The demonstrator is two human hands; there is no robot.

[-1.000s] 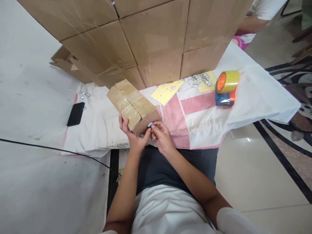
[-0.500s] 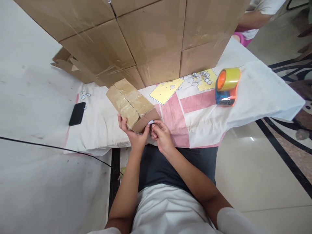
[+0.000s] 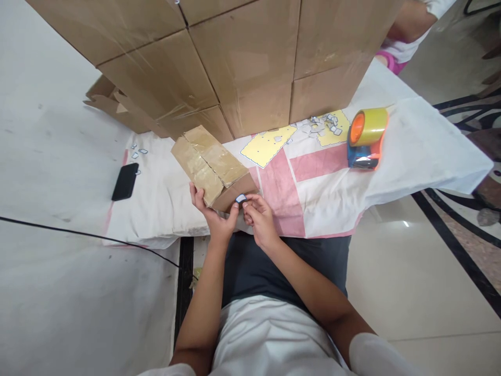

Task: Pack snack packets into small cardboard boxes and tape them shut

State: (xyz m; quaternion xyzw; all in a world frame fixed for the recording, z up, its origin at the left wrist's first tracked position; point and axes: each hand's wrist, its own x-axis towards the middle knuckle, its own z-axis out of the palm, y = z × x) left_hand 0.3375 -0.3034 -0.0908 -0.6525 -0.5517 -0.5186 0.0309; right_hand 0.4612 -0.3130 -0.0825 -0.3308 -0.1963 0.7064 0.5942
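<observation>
My left hand (image 3: 217, 218) is wrapped round the near left side of a small brown cardboard box (image 3: 209, 159), closed with clear tape, which it holds tilted over the cloth. The left thumb reaches the lower edge of the box's near end. Against that end lies a small white sticker (image 3: 240, 198) with a dark blue border. My right hand (image 3: 259, 215) pinches the sticker's right side between thumb and forefinger, the other fingers curled. Whether the sticker is fully stuck to the cardboard I cannot tell.
Large stacked cartons (image 3: 250, 68) stand at the back. Yellow sheets (image 3: 266, 149) and backing scraps (image 3: 317, 127) lie before them. A tape dispenser (image 3: 366, 138) stands right, a black phone (image 3: 125, 181) lies left. Another person's arm (image 3: 410, 23) shows at upper right.
The sticker now lies flatter against the box end, its white face fully showing, and slightly lower and further left. The left hand and the box have hardly moved.
</observation>
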